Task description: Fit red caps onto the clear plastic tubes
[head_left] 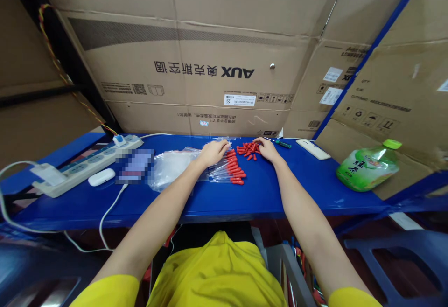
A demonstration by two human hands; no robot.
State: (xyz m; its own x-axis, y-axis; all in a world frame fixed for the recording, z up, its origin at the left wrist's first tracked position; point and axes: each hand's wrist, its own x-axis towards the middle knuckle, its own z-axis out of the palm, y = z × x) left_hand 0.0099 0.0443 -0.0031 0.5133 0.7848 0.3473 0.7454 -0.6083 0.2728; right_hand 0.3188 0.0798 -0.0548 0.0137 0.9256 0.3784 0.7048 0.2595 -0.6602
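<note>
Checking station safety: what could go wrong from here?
1. Loose small red plastic pieces at the right hand could scatter or roll off the blue tabletop.
2. The left hand may sweep the row of red-tipped clear sleeves toward the front edge.
3. The green plastic bottle lies on its side; it might leak.

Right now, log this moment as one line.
left hand: on red-capped clear tubes | right hand: at loose red caps | surface: blue bench | nearby: power strip, green bottle
</note>
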